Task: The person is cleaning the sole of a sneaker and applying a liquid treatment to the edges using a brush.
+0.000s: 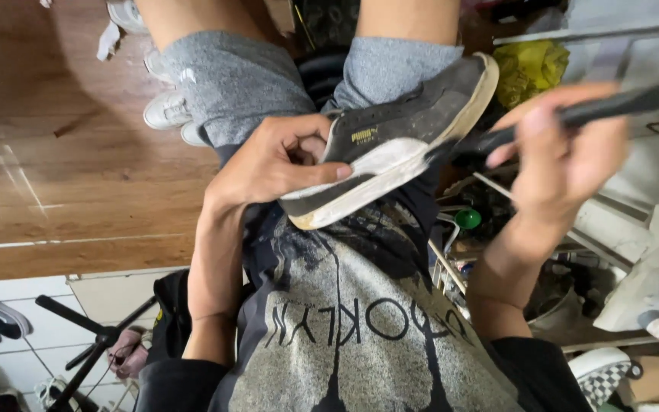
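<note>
Floorboards (62,152) of brown wood fill the left side, with white sneakers (168,111) lying near the person's knee and a black tripod (93,336) on the pale tiles below. Next comes the left hand (272,164), clamped on the heel end of a dark sneaker (398,130) with a worn whitish sole; thumb along its side, fingers curled inside the opening. The shoe rests tilted on the lap, over grey shorts (238,76). To its right, the right hand (566,160) grips a blurred black brush (573,114), whose tip touches the sole's edge. Clutter crowds the right: a yellow bag (532,69), a green cap (467,220), a checkered shoe (600,378).
</note>
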